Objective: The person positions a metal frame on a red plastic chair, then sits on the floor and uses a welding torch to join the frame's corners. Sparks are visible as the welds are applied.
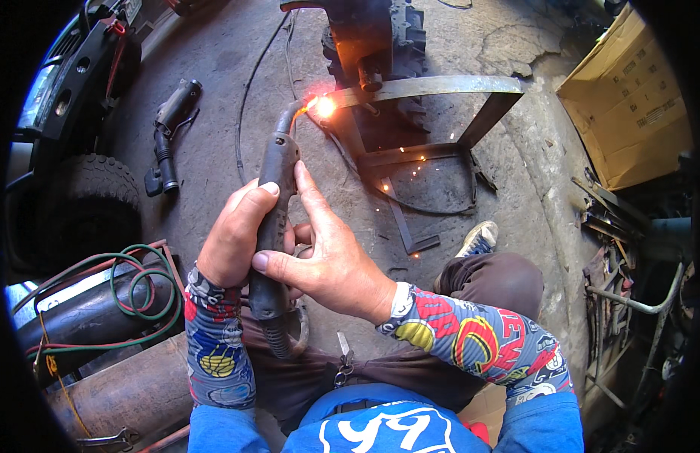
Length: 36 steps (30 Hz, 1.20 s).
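Note:
A black welding torch (273, 230) runs upward from my lap with its bent neck pointing at the work. My left hand (235, 230) wraps round its handle from the left, thumb on top. From the right, my right hand (339, 260) grips the same handle, index finger stretched along its side and the other fingers curled partly out of sight beneath. At the nozzle burns a bright arc (325, 106), against the left end of a flat-bar metal frame (450, 86). Glare hides the contact point. Sparks fall below it. A rusty orange-lit metal upright (363, 45) stands above the frame.
A dark power tool (171, 124) and cables lie on the concrete floor. Gas cylinders (138, 377) with green and red hoses (150, 283) are at lower left, below a vehicle tyre (93, 189). Cardboard (629, 98) and scrap metal (614, 226) line the right. A metal angle piece (403, 226) lies near my shoe.

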Each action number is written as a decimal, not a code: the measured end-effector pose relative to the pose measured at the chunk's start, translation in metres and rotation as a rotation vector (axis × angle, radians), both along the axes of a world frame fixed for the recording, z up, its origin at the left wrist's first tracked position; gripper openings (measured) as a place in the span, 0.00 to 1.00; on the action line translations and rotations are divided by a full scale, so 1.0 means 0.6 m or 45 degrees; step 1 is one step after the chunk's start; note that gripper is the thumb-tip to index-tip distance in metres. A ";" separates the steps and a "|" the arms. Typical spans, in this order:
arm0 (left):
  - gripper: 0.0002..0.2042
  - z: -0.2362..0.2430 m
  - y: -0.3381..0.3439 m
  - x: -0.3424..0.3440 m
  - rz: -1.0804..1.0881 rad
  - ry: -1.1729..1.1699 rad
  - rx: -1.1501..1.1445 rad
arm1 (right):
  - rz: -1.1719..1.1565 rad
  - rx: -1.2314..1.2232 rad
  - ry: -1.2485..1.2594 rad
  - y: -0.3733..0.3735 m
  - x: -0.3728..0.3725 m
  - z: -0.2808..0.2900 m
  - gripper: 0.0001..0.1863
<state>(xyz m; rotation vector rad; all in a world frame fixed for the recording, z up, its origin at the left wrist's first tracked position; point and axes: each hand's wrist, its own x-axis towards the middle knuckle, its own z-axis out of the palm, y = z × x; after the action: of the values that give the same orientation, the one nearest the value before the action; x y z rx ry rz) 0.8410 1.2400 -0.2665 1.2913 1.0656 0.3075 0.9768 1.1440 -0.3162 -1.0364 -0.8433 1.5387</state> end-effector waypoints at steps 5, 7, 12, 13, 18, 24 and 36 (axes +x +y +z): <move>0.17 -0.011 -0.004 -0.011 0.054 -0.060 0.002 | 0.020 0.035 -0.049 0.002 -0.001 0.001 0.63; 0.18 -0.016 -0.009 -0.015 0.116 -0.073 0.001 | 0.043 0.034 -0.017 0.003 -0.003 0.001 0.62; 0.23 -0.001 -0.014 -0.030 0.270 -0.341 -0.048 | 0.107 0.013 0.235 -0.003 -0.004 0.003 0.57; 0.25 0.003 -0.014 -0.031 0.300 -0.394 -0.039 | 0.105 0.005 0.253 -0.005 -0.005 0.003 0.56; 0.32 0.009 -0.012 -0.010 0.224 -0.401 0.017 | 0.172 0.137 0.158 -0.014 0.003 -0.003 0.61; 0.36 -0.001 -0.011 0.034 -0.046 -0.350 -0.043 | -0.064 0.182 -0.058 -0.035 0.002 0.004 0.64; 0.29 0.062 0.008 0.264 -0.179 -0.171 -0.165 | -0.638 0.156 -0.128 -0.039 0.163 0.076 0.57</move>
<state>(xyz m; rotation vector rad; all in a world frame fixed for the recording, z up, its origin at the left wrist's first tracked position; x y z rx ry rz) 0.9994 1.2448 -0.2291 1.2051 0.8626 0.2128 1.0744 1.1209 -0.2709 -1.1376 -0.6707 1.0083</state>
